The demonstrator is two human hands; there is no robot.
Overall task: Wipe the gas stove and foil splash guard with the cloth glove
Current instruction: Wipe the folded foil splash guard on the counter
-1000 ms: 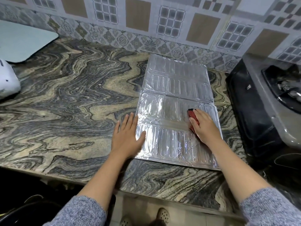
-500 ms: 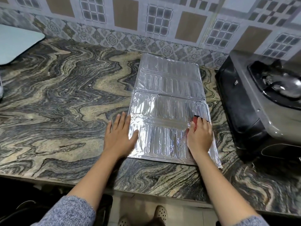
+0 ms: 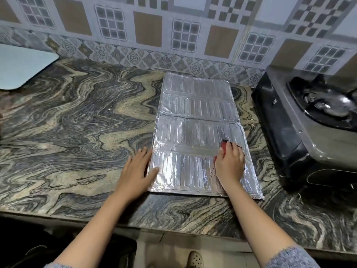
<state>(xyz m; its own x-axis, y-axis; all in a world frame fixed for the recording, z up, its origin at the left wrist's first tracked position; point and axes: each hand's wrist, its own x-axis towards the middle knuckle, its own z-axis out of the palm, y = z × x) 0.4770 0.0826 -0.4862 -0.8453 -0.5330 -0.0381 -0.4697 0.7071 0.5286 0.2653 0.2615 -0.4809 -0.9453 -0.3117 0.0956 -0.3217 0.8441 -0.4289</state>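
Pinning foil splash guard [image 3: 193, 132] edge, left hand [image 3: 135, 175] fingers [image 3: 142, 156] straight; right hand [image 3: 229, 163] clutching cloth glove [image 3: 224, 147]

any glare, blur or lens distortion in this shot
Head view: glare streaks on the foil guard beside the right hand and its red glove; the wide lens bows the wall tiles and counter edge; the left hand looks slightly soft; the stove at right is dim.

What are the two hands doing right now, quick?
Left hand: open, lying flat at the left edge of the foil splash guard.
Right hand: closed on the red cloth glove, pressing it on the foil.
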